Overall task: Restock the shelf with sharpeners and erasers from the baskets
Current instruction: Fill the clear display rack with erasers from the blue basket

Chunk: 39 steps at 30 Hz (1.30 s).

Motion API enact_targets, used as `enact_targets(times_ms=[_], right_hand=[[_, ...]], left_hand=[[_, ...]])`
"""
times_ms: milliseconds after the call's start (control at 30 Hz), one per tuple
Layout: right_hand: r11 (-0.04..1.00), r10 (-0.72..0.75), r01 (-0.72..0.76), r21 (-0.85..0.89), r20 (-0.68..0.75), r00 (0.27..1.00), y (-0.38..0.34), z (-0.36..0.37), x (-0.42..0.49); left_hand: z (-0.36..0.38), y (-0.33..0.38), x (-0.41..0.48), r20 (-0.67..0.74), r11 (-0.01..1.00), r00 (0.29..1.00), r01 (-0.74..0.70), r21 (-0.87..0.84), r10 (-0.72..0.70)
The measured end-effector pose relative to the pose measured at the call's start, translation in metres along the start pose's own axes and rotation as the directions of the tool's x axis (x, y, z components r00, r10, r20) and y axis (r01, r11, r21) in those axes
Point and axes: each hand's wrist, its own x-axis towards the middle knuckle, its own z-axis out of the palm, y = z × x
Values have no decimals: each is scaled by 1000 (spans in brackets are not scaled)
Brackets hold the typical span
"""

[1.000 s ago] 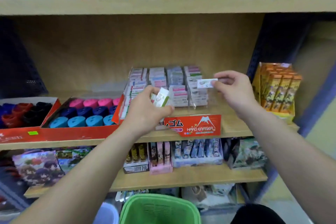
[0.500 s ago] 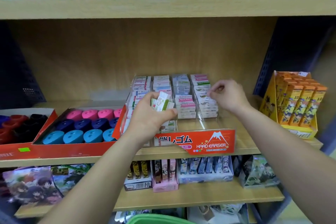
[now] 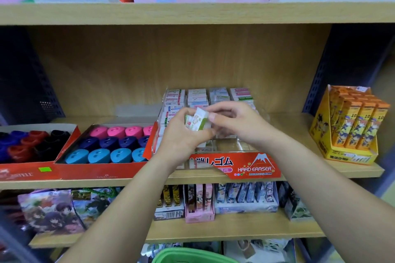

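Note:
My left hand [image 3: 181, 134] holds a small bunch of wrapped erasers [image 3: 197, 121] upright in front of the clear eraser display box [image 3: 254, 164] with its red "Hard Eraser" front. My right hand [image 3: 233, 121] has come across and pinches the top eraser of that bunch with thumb and fingertips. Rows of stacked erasers [image 3: 209, 95] fill the back of the box; its front right compartment looks bare. To the left sits a red tray of pink, navy and blue sharpeners [image 3: 109, 143].
A second red tray of dark and red sharpeners [image 3: 30, 145] sits at far left. An orange display of boxed items [image 3: 352, 126] stands at right on the shelf board [image 3: 320, 172]. Boxed goods fill the shelf below. A green basket rim [image 3: 192, 255] shows at the bottom.
My right hand set its single eraser onto the right-hand stack, then moved left to the bunch in my left hand. The camera view shifted closer.

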Motion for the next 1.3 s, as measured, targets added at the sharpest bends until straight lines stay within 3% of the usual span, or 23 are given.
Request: enact_targets(times_ms=[133,400,667,800,933,1300], right_hand=[[985,88,-91,144,27,996,-1,1,6],[993,41,-30,112,-101,994,6,-4,5],[946,124,-78,314,-129,984,13,-22,-4],[888,71,-28,459,-77,995,14,-29,-10],[910,22,20,414,-95,995,16,-26,-14],[955,65,-15,297,-159,985,17,-26,-20]], left_hand=[[-3,1,-1,42,999,999,13,-43,-11],[-6,0,4,47,973,991,132,-188,-126],[-5,-3,8,29,968,987,163,-192,-160],[-5,-2,7,28,968,987,160,-192,-158],[-4,0,6,27,971,986,164,-174,-162],[-3,-3,8,19,975,986,169,-146,-168]])
